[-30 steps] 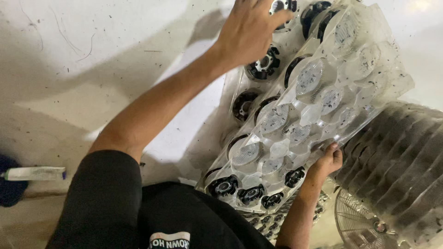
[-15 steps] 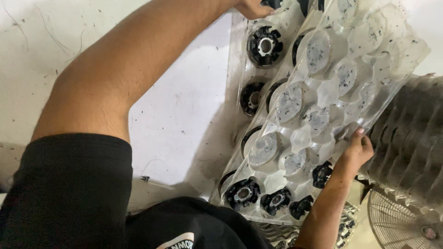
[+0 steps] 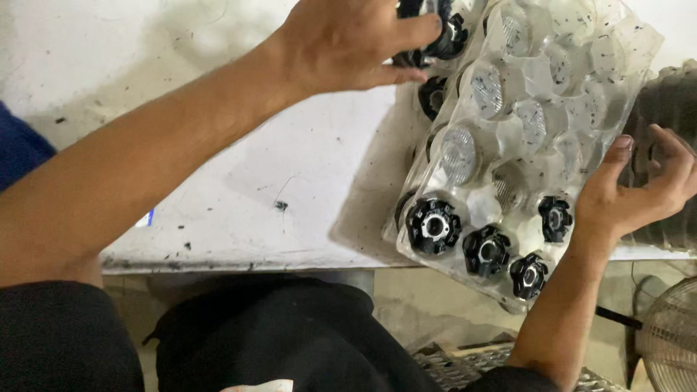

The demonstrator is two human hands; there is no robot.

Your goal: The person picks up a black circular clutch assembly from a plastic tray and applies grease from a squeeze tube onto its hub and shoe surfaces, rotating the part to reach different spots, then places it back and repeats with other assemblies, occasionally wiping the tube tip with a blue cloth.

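Observation:
A clear plastic blister tray (image 3: 581,65) with several round pockets lies tilted over the white bench's right edge. Three black star-shaped knobs with metal centres (image 3: 433,226) fill its near row, and more sit under the left side. My left hand (image 3: 348,43) reaches across to the tray's top left corner, its fingers closed around a black knob (image 3: 444,38). My right hand (image 3: 632,192) grips the tray's right edge, thumb on top, near another black knob (image 3: 555,218).
The white, scuffed bench top (image 3: 239,181) spreads to the left. A stack of dark ribbed trays (image 3: 671,101) stands behind my right hand. A wire fan guard (image 3: 671,341) and a metal grating (image 3: 465,363) lie below. Something blue (image 3: 22,145) shows at the left.
My left hand has drawn back from beyond the tray's top edge and now pinches a black knob at the top left corner. The right hand has slid up the tray's right edge.

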